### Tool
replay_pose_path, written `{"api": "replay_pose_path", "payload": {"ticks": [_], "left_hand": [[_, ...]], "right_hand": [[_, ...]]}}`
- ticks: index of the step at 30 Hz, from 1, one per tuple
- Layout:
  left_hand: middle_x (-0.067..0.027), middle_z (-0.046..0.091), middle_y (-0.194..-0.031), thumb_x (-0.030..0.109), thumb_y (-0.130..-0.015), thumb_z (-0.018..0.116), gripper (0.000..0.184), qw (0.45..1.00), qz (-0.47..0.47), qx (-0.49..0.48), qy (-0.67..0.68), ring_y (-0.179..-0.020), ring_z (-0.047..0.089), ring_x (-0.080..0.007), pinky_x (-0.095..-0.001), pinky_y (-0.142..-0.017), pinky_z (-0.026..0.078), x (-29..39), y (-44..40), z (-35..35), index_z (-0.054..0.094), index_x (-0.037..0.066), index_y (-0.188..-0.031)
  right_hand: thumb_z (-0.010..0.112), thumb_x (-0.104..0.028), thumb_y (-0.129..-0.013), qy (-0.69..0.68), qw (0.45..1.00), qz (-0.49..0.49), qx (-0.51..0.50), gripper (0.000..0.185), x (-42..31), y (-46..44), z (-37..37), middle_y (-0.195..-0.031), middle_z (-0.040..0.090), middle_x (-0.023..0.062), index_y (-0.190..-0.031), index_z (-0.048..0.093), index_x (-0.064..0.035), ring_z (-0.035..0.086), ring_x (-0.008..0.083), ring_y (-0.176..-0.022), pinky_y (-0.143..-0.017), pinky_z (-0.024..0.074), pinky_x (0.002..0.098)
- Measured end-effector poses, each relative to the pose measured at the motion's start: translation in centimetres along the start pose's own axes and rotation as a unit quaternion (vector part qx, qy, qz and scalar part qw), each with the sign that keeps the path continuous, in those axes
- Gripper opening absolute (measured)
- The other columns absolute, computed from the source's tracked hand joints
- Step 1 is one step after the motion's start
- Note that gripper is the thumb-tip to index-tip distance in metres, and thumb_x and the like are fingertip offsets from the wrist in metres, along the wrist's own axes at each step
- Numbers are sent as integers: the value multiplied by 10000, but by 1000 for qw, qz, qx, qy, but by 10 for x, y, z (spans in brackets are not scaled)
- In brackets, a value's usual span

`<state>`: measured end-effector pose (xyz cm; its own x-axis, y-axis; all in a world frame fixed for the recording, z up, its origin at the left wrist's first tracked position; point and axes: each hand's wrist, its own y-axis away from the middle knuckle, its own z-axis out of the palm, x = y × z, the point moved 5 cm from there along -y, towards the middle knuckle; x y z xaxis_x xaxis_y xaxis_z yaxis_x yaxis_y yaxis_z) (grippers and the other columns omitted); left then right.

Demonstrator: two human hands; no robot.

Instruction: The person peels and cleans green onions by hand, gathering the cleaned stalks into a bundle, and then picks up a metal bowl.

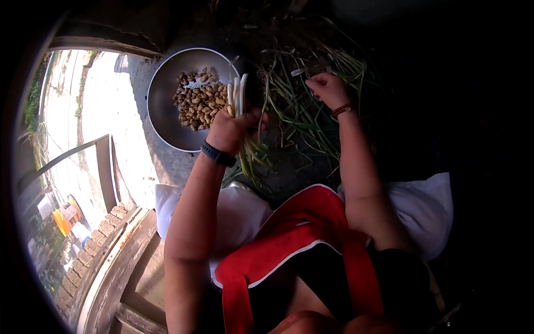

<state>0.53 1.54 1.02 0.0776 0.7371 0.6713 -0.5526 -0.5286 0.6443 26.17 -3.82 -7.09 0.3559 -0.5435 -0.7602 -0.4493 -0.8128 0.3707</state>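
Note:
My left hand (229,131), with a dark band on the wrist, is wrapped round a small bunch of green onions (238,94). Their white ends point up past the fingers, and the green leaves hang down below the fist. My right hand (329,90), wearing a beaded bracelet, is held with fingers pinched together above a loose heap of green onions (303,114). A small pale piece (298,72) shows just beyond its fingertips; I cannot tell whether the fingers hold it. Left of the bunch stands a round metal bowl (161,114) with peanuts in their shells (201,103) inside.
Over my lap lie a red apron (289,228) and white cloth (417,209). A wooden frame (111,267) stands at lower left, with a bright doorway and concrete ground (119,106) beyond it. Deep shadow covers the right side.

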Motion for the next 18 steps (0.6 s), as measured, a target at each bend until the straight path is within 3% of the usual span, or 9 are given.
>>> {"api": "replay_pose_path", "payload": {"ticks": [1, 3, 6, 9, 12, 18], "left_hand": [[-79, 634, -789, 44, -829, 556, 70, 1000, -4, 3, 5, -670, 597, -131, -230, -587, 485, 0, -1, 0, 577, 17, -891], [-75, 635, -786, 43, -826, 562, 70, 1000, -8, -1, 0, -660, 596, -126, -225, -579, 484, -2, -4, 2, 582, 16, -887], [-72, 637, -790, 43, -823, 568, 79, 999, 17, -22, -26, -651, 596, -124, -223, -573, 482, -2, -5, 3, 592, 11, -891], [-72, 639, -793, 40, -820, 572, 100, 1000, 8, 3, -25, -651, 596, -125, -222, -567, 477, 0, 0, 3, 601, -2, -906], [-72, 640, -783, 35, -813, 577, 125, 999, 5, 22, -30, -648, 591, -123, -220, -561, 467, -1, 1, 4, 606, -17, -922], [-57, 639, -750, 12, -762, 626, 141, 992, 40, 36, -116, -636, 573, -105, -213, -568, 450, -5, -2, 1, 629, -29, -896]], "right_hand": [[629, -278, -811, -109, 983, 60, -132, 251, -27, 13, 18, -676, 584, 23, -908, 627, -47, 538, 103, -569, -489, 430, 246], [607, -266, -842, -329, 881, 86, -330, 227, -59, 41, 57, -637, 543, -14, -886, 629, -45, 473, 37, -526, -458, 371, 180], [613, -237, -839, -470, 805, 83, -353, 206, -84, 66, 82, -630, 542, -19, -865, 627, -33, 464, 37, -497, -440, 358, 174], [626, -214, -826, -513, 807, 68, -284, 191, -80, 58, 84, -637, 548, -16, -843, 610, -25, 464, 37, -489, -424, 356, 172], [632, -191, -818, -455, 866, 53, -202, 166, -80, 49, 70, -638, 559, -6, -813, 591, -30, 483, 42, -485, -403, 369, 179], [641, -175, -810, -405, 902, 22, -151, 155, -93, 52, 59, -625, 563, 2, -790, 575, -36, 524, 60, -467, -401, 415, 194]]}}
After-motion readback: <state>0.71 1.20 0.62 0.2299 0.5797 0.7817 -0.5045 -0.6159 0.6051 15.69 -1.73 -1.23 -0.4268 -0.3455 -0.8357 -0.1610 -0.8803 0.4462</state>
